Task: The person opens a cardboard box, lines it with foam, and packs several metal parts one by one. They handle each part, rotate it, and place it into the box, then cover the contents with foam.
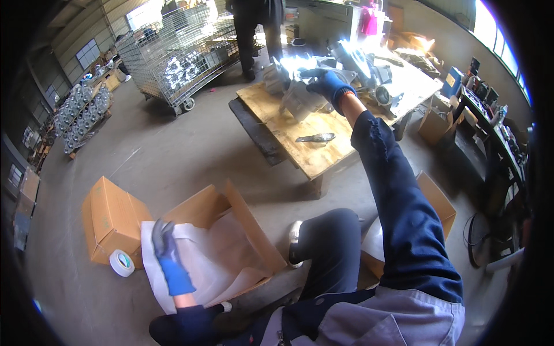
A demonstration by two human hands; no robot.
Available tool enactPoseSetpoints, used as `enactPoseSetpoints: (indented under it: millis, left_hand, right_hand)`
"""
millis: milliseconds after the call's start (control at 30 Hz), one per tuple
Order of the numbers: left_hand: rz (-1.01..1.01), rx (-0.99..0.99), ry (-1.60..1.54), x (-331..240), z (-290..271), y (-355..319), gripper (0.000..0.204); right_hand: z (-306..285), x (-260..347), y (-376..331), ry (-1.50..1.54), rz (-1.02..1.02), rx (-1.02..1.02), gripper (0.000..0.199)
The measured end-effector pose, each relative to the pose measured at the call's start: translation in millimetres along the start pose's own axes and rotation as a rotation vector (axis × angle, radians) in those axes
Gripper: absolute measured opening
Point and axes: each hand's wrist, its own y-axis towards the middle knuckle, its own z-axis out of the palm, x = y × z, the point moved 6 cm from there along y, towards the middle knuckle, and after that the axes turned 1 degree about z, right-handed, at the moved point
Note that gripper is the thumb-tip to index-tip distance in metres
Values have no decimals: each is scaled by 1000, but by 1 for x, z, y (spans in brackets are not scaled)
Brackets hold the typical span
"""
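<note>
My left hand (169, 262), in a blue and grey work glove, lies with its fingers stretched out over the white wrapping sheet (199, 245). That sheet lines an open cardboard box (254, 230) on the floor and hangs over its left side. My right arm reaches far forward to the wooden table (271, 118). There my right hand (330, 86), gloved in blue, has its fingers curled over the top of a grey metal casting (300, 99). Glare hides part of the grip. More metal castings (355, 60) stand behind and to the right of it.
A dark hand tool (315, 138) lies on the table's near part. Left of the open box are a closed carton (112, 216) and a tape roll (122, 263). A wire cage cart (173, 69) and a standing person (258, 29) are beyond. Another open carton (435, 202) is by my right side.
</note>
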Motion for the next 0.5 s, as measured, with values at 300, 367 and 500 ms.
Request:
enactPoseSetpoints:
  millis: [300, 367, 500]
  left_hand:
    - [153, 289, -299, -7, 134, 8, 100]
    - [193, 254, -278, 16, 127, 28, 102]
    - [-163, 120, -692, -40, 120, 37, 63]
  right_hand:
    - [64, 62, -112, 1035, 312, 298, 30]
    - [89, 98, -158, 1188, 688, 369, 40]
    - [115, 139, -204, 583, -341, 316, 42]
